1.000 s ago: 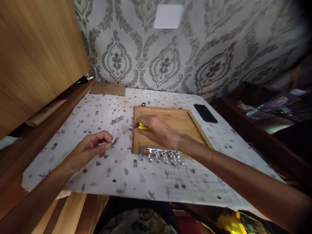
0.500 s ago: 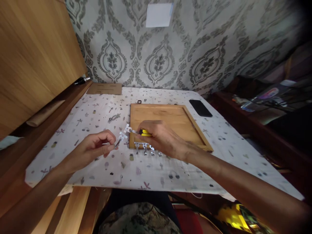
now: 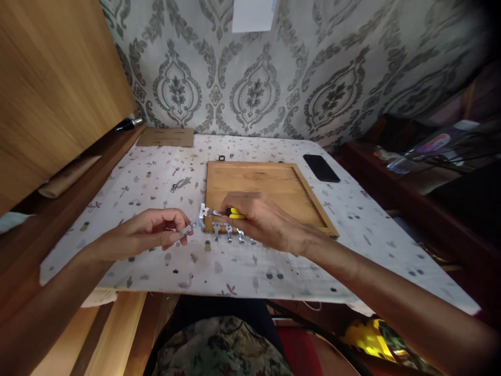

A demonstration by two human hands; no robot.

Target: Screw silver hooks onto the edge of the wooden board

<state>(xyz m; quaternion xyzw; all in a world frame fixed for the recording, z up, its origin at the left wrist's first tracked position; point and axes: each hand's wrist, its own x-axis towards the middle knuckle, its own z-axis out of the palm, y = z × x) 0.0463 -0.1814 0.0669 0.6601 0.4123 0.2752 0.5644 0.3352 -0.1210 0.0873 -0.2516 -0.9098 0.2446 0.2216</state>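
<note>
My left hand point(image 3: 158, 230) pinches a small silver metal clip point(image 3: 188, 228) between thumb and fingers, left of the wooden tray. Closed round a yellow and black handle point(image 3: 235, 212), my right hand point(image 3: 260, 219) is over the tray's front left part. Another silver T-shaped piece point(image 3: 203, 211) is at the tip of the handled tool, close to the clip in my left hand. Several similar metal pieces point(image 3: 229, 233) lie in a row along the front edge of the wooden tray point(image 3: 270, 183), partly under my right hand.
A black phone point(image 3: 321, 168) lies right of the tray. Brown cardboard point(image 3: 166, 137) is at the back left of the patterned tablecloth point(image 3: 148, 271). A wooden cabinet point(image 3: 58, 78) borders the left, and a plastic bottle point(image 3: 434, 146) lies on the dark furniture at right.
The view has tilted slightly down. My left hand's clip has turned flatter and come nearer the piece at the tool's tip. Both hands keep their grips.
</note>
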